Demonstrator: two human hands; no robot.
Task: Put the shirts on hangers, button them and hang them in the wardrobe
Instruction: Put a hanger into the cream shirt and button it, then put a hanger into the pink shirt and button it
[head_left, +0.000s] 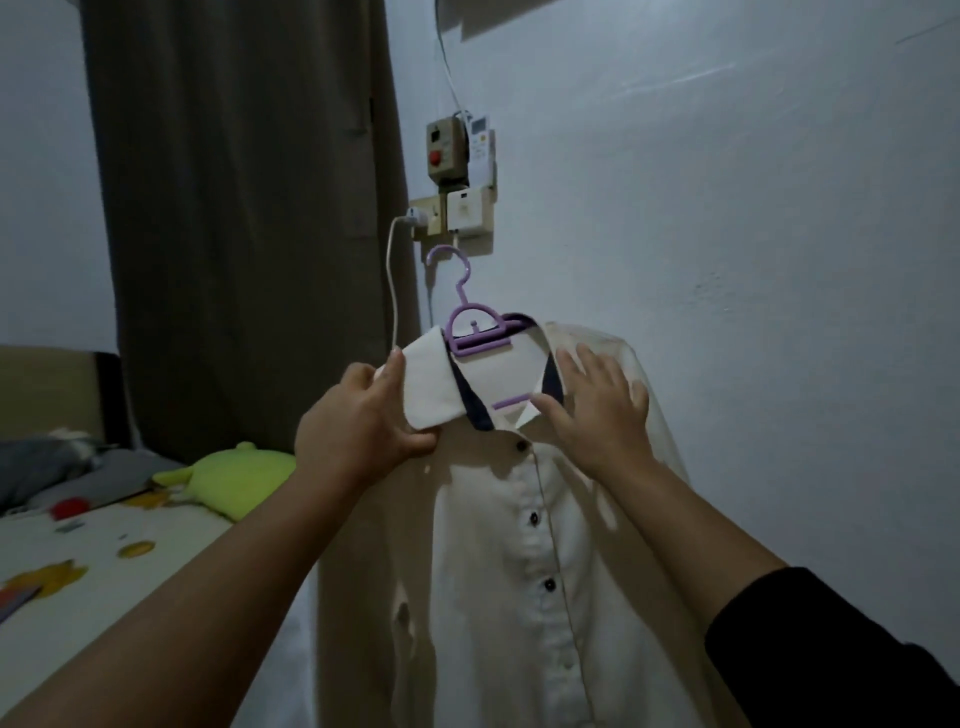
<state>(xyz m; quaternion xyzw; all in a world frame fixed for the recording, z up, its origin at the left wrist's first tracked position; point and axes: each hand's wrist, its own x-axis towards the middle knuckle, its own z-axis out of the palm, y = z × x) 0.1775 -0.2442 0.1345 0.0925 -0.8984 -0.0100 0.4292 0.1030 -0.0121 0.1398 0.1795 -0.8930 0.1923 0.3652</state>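
A cream shirt (498, 571) with several dark buttons hangs in front of me on a purple plastic hanger (475, 322), its front closed down the placket. The hanger's hook points up in front of the wall. My left hand (363, 421) grips the shirt's left collar flap and shoulder, thumb over the white collar. My right hand (597, 405) lies flat with fingers spread on the right collar and shoulder of the shirt. The collar shows a dark navy lining.
A wall switch box (457, 156) and socket with a white cable (392, 280) sit right behind the hanger. A brown curtain (239, 208) hangs at the left. A bed (104, 561) with a green plush toy (234, 478) lies at lower left.
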